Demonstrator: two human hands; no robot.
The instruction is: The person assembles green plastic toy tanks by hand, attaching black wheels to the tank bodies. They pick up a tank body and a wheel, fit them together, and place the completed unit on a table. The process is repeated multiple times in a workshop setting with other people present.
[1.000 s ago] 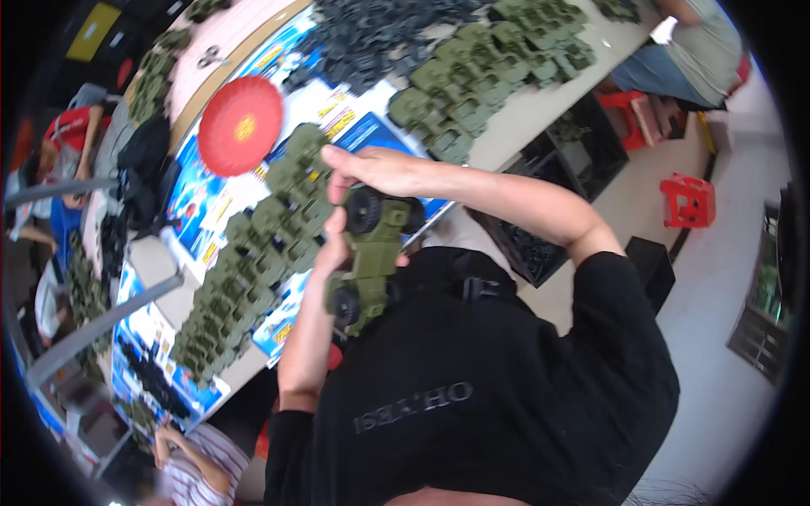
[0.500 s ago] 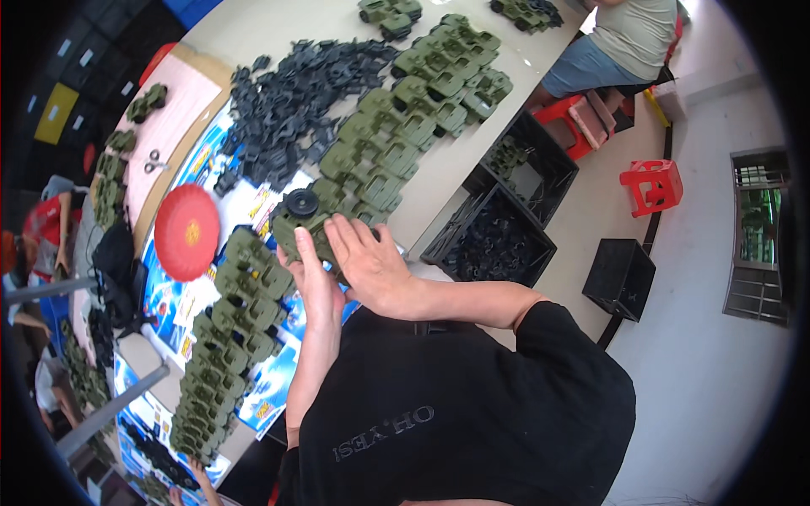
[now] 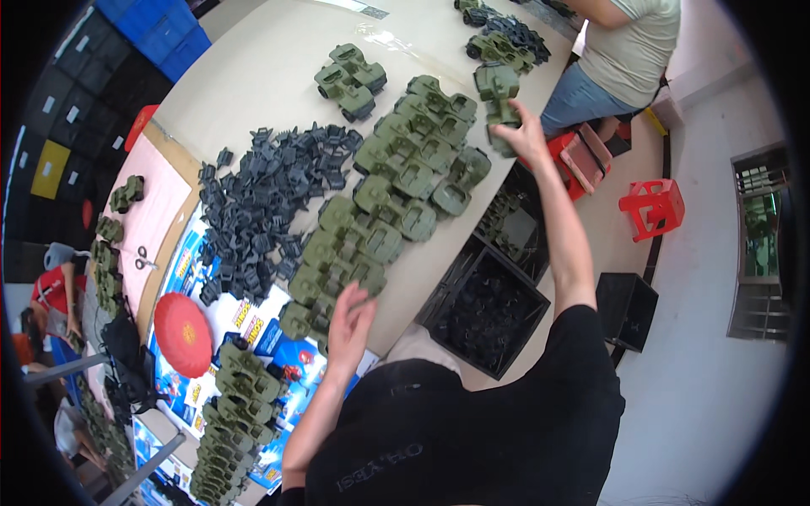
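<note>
My right hand (image 3: 525, 137) reaches far out to the table's right edge, thumb and fingers around a green toy car (image 3: 496, 82) that sits there. Nearer to me, my left hand (image 3: 350, 325) hovers by the near end of a block of green toy car bodies (image 3: 396, 173), its fingers apart and nothing in them. These bodies stand packed side by side in slanting rows. Left of them spreads a heap of small black plastic parts (image 3: 270, 198). Another row of green car bodies (image 3: 236, 413) runs down at the lower left.
A red round dish (image 3: 183, 335) lies on printed sheets at the left, with scissors (image 3: 145, 259) beyond it. Black crates (image 3: 489, 312) stand below the table's right edge. A co-worker (image 3: 629, 59) sits at the far right, near a red stool (image 3: 651, 209).
My hands have parted from the car body and black wheel they were at. The right hand has moved far up and right to a toy car; the left stays near, now open.
</note>
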